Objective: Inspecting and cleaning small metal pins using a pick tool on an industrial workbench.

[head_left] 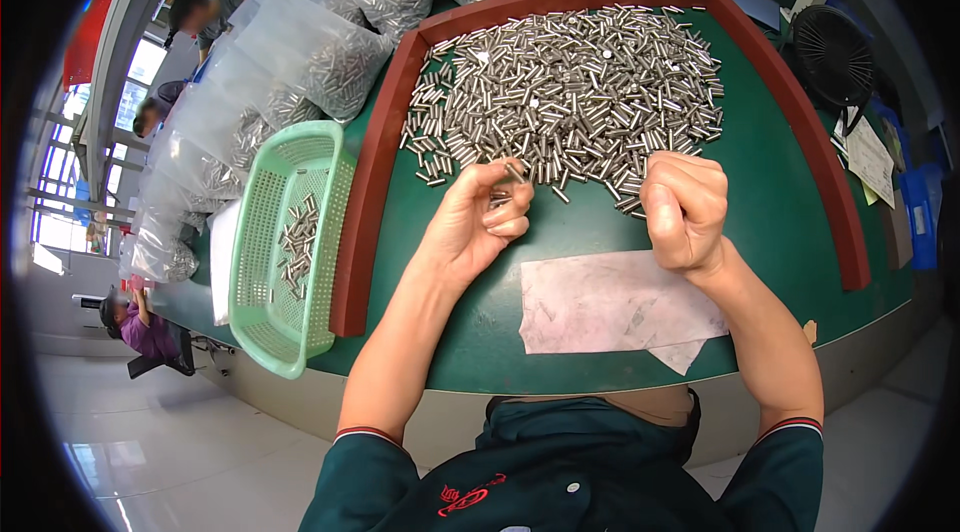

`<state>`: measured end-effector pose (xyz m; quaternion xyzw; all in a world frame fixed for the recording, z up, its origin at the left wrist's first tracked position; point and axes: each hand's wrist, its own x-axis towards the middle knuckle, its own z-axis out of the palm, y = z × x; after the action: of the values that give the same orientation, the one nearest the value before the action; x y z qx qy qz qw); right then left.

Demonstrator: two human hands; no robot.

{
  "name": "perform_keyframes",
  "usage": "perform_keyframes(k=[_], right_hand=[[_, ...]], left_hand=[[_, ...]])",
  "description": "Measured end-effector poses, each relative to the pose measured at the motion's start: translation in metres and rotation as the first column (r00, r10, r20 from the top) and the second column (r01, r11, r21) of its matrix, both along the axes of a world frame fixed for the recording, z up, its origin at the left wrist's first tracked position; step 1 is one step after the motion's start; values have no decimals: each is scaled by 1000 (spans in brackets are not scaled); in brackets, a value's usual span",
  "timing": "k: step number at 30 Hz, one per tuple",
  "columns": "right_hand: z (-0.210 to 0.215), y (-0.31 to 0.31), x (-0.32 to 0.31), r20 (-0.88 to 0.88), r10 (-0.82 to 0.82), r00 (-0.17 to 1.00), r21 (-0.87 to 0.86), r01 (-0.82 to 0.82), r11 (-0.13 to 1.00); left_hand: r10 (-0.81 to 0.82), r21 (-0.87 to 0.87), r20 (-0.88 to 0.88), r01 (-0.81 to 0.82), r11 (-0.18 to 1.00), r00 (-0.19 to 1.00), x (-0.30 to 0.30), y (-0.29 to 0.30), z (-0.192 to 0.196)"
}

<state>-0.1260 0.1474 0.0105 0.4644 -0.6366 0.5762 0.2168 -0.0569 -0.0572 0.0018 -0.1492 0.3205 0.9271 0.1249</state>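
Note:
A broad pile of short, shiny metal pins (580, 92) spreads over the green tabletop (470, 302). At the near left edge of the pile, my left hand (478, 222) is closed with its fingers curled, pinching a metal pin (515, 173) between thumb and fingertips. My right hand (686, 212) makes a fist at the near right edge of the pile. Whatever lies inside that fist is hidden by the fingers. Below the hands, a stained pinkish-white cloth or paper sheet (610, 302) lies flat, partly under my right wrist.
A dark red raised border (375, 182) surrounds the pile on three sides. Left of it stands a green plastic basket (242, 262) holding some pins. Clear bags of pins (345, 67) line the far left. A black fan (832, 54) stands at right; people sit farther off.

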Motion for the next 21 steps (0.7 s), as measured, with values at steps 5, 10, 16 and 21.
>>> perform_keyframes(k=[5,10,16,21], right_hand=[[1,0,-1,0,0,1000,6,0,1000],[1,1,-1,-6,-6,1000,21,6,1000],[2,1,0,-10,-4,1000,26,4,1000],[3,1,0,-11,-8,1000,37,8,999]], left_hand=[[-53,-98,-18,51,994,998,-1,4,-3],[-70,-162,-22,66,985,997,-2,3,-1],[-123,-179,-77,108,978,989,0,1,-7],[-149,-209,-93,127,970,984,1,4,-4]])
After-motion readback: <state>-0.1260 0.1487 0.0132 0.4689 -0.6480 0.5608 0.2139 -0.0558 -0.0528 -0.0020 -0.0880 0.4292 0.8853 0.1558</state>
